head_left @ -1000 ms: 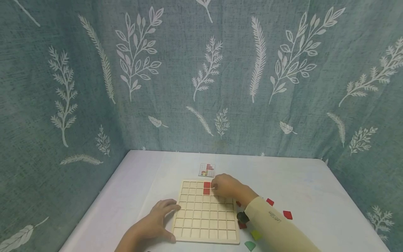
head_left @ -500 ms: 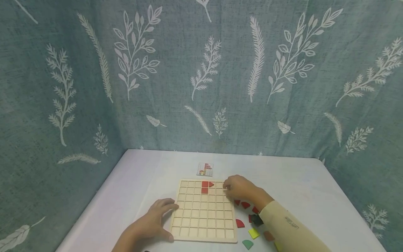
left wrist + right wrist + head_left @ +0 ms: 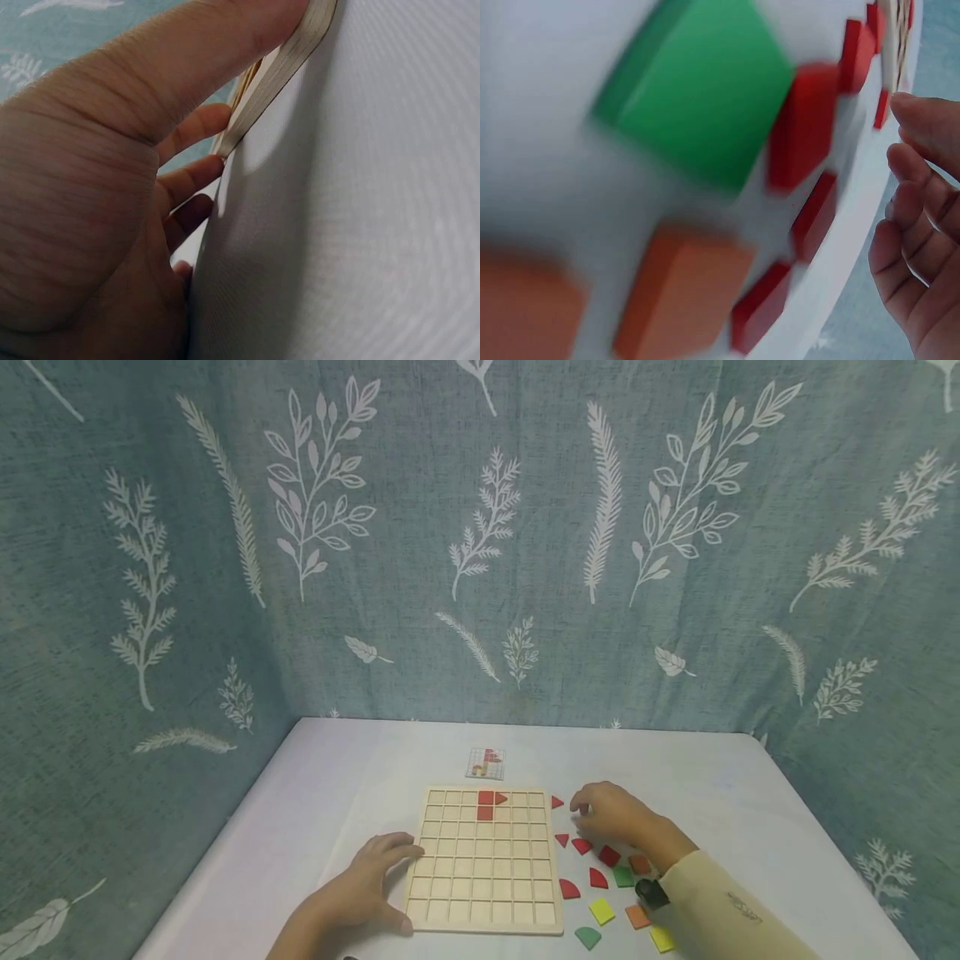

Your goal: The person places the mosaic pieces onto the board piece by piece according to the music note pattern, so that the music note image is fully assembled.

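A square wooden grid board (image 3: 468,860) lies on the table, with two red square tiles (image 3: 486,812) and a red triangle tile (image 3: 501,798) in its cells near the far edge. My left hand (image 3: 375,877) rests at the board's left side, thumb by the near corner and fingertips at the edge; the left wrist view shows the thumb (image 3: 247,30) on the wooden rim. My right hand (image 3: 611,812) is off the board to the right, fingers loosely bent with nothing between them. A second red triangle tile (image 3: 557,802) lies between it and the board's right edge.
Several loose tiles lie right of the board, among them a yellow square (image 3: 602,911), a green quarter-round (image 3: 588,937), an orange square (image 3: 637,917) and a red quarter-round (image 3: 569,889). A picture card (image 3: 485,763) lies beyond the board. Patterned cloth (image 3: 480,543) hangs behind the table.
My right hand has moved right, off the board, uncovering the red triangle in its cell, then the one beside the board and more loose tiles. The left hand stays in place.
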Available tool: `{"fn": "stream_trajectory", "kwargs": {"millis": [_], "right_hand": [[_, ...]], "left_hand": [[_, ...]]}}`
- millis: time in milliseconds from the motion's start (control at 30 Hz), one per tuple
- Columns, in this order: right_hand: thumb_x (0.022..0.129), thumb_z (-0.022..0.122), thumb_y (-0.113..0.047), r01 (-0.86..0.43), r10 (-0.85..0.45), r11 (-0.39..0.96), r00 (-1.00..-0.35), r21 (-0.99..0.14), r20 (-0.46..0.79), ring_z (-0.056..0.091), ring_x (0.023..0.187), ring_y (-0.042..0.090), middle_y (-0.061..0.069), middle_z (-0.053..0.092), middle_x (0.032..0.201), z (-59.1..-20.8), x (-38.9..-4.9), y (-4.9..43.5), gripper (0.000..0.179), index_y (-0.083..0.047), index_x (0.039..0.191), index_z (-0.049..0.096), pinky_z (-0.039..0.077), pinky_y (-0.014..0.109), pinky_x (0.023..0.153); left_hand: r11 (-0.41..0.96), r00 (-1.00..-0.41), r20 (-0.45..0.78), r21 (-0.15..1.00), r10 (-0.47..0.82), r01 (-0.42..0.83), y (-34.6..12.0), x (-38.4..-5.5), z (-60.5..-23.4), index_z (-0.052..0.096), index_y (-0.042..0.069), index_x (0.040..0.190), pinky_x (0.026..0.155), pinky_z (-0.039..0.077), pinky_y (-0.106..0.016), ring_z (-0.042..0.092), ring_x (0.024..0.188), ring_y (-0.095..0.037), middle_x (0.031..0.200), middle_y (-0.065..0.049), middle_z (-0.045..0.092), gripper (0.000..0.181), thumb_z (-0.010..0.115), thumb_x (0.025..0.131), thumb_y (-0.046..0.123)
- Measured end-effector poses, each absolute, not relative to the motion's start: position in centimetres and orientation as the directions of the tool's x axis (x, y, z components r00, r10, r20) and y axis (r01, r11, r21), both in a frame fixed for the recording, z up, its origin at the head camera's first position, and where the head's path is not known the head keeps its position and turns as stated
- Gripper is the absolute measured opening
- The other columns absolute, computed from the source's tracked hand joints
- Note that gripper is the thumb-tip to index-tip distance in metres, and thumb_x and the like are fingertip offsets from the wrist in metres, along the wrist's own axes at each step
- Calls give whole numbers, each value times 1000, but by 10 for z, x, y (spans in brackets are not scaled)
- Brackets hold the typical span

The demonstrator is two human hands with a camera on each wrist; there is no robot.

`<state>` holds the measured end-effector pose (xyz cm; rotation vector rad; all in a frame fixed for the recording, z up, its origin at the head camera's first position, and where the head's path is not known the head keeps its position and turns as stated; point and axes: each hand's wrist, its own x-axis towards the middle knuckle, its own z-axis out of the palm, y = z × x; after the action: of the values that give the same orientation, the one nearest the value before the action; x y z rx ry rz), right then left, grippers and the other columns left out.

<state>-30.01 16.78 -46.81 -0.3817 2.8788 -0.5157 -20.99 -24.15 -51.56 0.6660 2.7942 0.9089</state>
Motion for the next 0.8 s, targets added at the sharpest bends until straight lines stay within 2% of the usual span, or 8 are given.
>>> {"fn": "stream_trajectory", "kwargs": {"millis": [267, 500, 800], "right_hand": [[82, 78, -18, -174, -236, 929, -958, -326, -162, 57, 89, 18, -3, 64, 97, -469, -296, 192, 25, -17, 106, 71, 54, 43, 85], [78, 81, -18, -183, -243, 934, -955, -307, -171, 60, 95, 19, -4, 64, 97, -468, -292, 205, 27, -17, 104, 71, 52, 45, 89], [77, 81, -13, -205, -268, 933, -945, -297, -189, 57, 91, 18, -5, 61, 94, -472, -290, 213, 27, -18, 102, 72, 52, 46, 90]], "left_hand": [[723, -891, 27, 573, 453, 385, -241, -210, -515, 53, 20, 137, 107, 26, -63, 29, 135, -35, 145, -5, 39, 104, 82, 48, 64], [722, -889, 45, 565, 457, 400, -242, -210, -516, 53, 21, 136, 106, 27, -63, 31, 133, -34, 143, -5, 40, 103, 82, 48, 65], [728, -891, 35, 563, 452, 391, -240, -211, -516, 54, 22, 136, 107, 27, -62, 31, 134, -34, 143, -3, 40, 102, 83, 48, 65]]}}
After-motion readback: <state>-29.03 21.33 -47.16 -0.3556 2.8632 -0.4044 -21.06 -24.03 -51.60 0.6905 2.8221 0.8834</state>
